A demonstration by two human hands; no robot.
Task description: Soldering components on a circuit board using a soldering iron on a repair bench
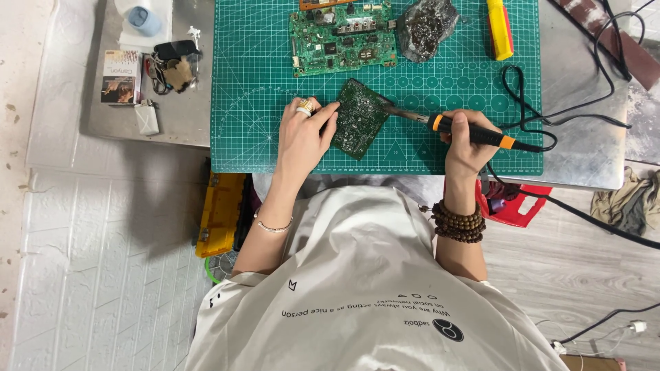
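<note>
1. Step in hand: soldering work on a small dark green rectangular circuit board [360,118], which lies tilted on the green gridded cutting mat [261,82] near the mat's front edge.
2. Left hand [302,134]: fingers pressed flat on the board's left edge, pinning it to the mat. A ring with a yellow stone shows on one finger; a thin bracelet sits at the wrist.
3. Right hand [467,141]: clenched around the black and orange handle of a soldering iron [454,128]. The metal tip reaches left and meets the board's upper right edge. A brown bead bracelet sits at the wrist.
4. Judgement on the next move: it appears to call for a steady tip on one joint while the left hand keeps the board from sliding; whether the tip sits on a pad is too small to tell.
5. Edges: the board lies near the front edge of the grey metal table [584,151]. The black power cord [529,103] loops just beside the right hand and trails off the table's right side; it could snag a wide sweep.
6. Open room: bare mat lies left of the board and between it and the larger green circuit board [342,38] farther back. A crumpled silver-grey bag [425,27] and a yellow tool [500,27] stand well apart at the back.
</note>
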